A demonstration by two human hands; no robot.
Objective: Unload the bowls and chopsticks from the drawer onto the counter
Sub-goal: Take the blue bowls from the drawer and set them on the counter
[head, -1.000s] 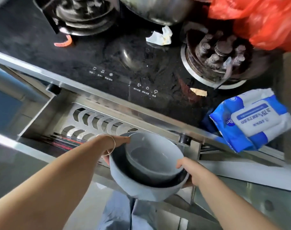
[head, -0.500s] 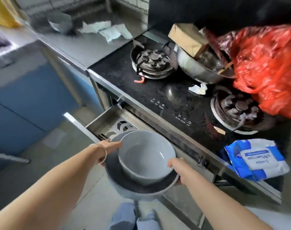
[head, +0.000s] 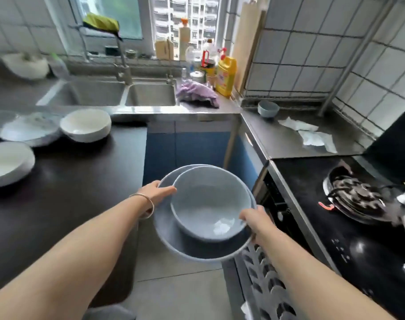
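Nearest: the open drawer, its perforated metal panel showing at lower right, below the right forearm. No chopsticks visible in it from this angle.

Just beyond, held in the air over the floor: a small grey bowl nested inside a larger grey bowl. Left hand grips the left rims, thumb hooked over the edge. Right hand grips the right rims, thumb over the small bowl's edge, fingers curled under the stack. Both hands are clamped on the pair, so no spare hand.

Left of that: the dark bench, with free surface near the stack. Further along it sit a white bowl and two white plates, all blurred.

Far: a double sink, a purple cloth, a yellow bottle. On the far right steel bench are a small blue bowl and crumpled paper. The stove is at right.

Judgement: carrying step, bowls out of the drawer but not yet put down. To do it well:
- keep the stack level; the inner bowl sits off-centre and looks free to slide
- aim for the bare dark bench on the left, well apart from the white bowl and plates
- lower flat, base first, and release only once the weight is on the bench
- ease the under-curled fingers out sideways so they aren't pinched
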